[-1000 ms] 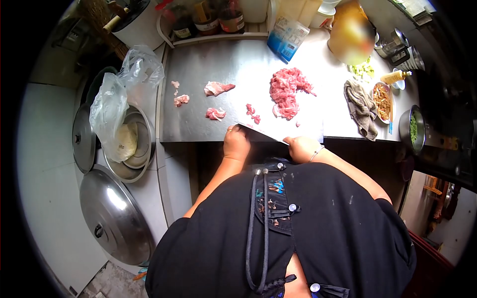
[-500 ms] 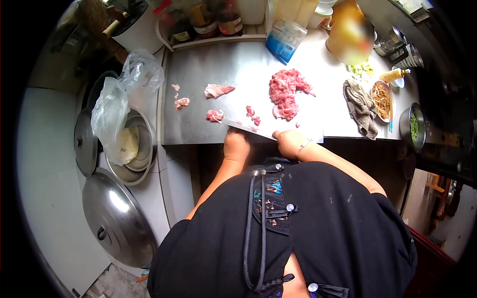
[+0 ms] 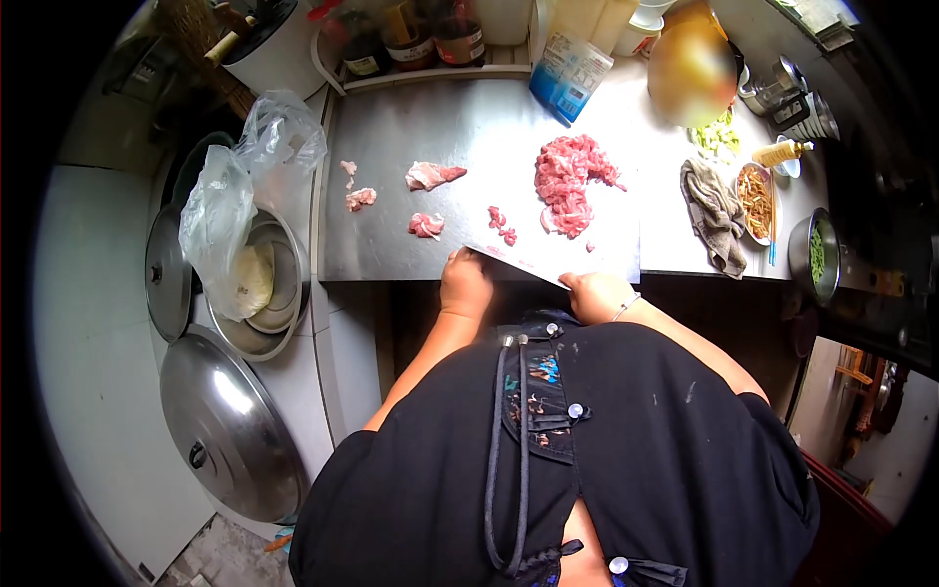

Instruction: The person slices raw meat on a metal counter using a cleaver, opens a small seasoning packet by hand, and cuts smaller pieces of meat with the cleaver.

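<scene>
A knife slants along the front edge of the metal worktop, its flat blade pale in the light. My right hand is closed on its handle end. Beside the blade's far end, my left hand has its fingers curled; what they hold, if anything, is hidden. Small red meat scraps lie just beyond the blade. Past them is a heap of sliced raw meat. To the left rest a folded meat piece, a longer fatty piece and pale trimmings.
A grey cloth, a plate of shredded food and a bowl of chopped greens stand at the right. Sauce bottles and a blue pouch line the back. Left are a plastic bag and a large lid.
My right hand has moved right and slightly toward me, and the knife has shifted right with it. My left hand has stayed nearly in place. The meat looks unchanged.
</scene>
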A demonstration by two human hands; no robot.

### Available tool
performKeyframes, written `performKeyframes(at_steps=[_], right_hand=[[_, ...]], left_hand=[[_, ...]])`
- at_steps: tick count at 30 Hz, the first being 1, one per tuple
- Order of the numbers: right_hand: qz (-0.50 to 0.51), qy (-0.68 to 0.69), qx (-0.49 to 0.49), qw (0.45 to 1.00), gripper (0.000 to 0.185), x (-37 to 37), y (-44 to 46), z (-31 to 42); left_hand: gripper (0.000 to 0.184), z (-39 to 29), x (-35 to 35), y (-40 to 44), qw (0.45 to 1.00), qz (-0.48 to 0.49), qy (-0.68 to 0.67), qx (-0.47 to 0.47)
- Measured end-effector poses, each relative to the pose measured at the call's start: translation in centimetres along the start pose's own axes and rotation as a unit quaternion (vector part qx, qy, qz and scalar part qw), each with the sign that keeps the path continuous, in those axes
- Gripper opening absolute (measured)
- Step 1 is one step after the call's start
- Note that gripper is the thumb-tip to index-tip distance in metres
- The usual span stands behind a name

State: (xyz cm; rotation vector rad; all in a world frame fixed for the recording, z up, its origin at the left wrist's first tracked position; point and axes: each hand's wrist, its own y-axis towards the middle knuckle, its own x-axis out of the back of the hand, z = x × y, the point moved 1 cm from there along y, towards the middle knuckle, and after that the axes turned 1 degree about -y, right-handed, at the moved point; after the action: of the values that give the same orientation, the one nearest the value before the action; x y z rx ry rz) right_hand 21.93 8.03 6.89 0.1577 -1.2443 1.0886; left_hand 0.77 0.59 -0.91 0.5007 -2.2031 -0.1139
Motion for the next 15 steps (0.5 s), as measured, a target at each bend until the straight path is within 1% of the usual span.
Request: performKeyframes(at_steps=[2,6,10,12,15], right_hand=[[0.015,0.0,-0.007,1.0,0.031,0.1,-0.1,-0.1],[0.034,0.022,-0.025,0.999,0.032,-0.5,1.4,0.3],[0.046,0.018,-0.021,0.999,0.031,-0.4,4.7,2.4],[0.052,0.015,-0.032,0.998,0.028,0.4,5.1,3.4],[0.057,0.007,-0.036,0.998,0.027,0.4,4.7,3.2]], left_hand=[[0.009,0.3,-0.3,-0.1,0.999,0.014,0.036,-0.003],[0.009,0.8,-0.9,-0.2,1.0,0.0,0.025,-0.013],[0.013,0.8,-1.2,-0.3,0.999,0.003,0.045,-0.005],[0.015,0.8,-1.3,-0.4,0.999,0.003,0.046,-0.009],[0.017,1.2,-1.4,-0.7,0.999,0.009,0.041,0.009]])
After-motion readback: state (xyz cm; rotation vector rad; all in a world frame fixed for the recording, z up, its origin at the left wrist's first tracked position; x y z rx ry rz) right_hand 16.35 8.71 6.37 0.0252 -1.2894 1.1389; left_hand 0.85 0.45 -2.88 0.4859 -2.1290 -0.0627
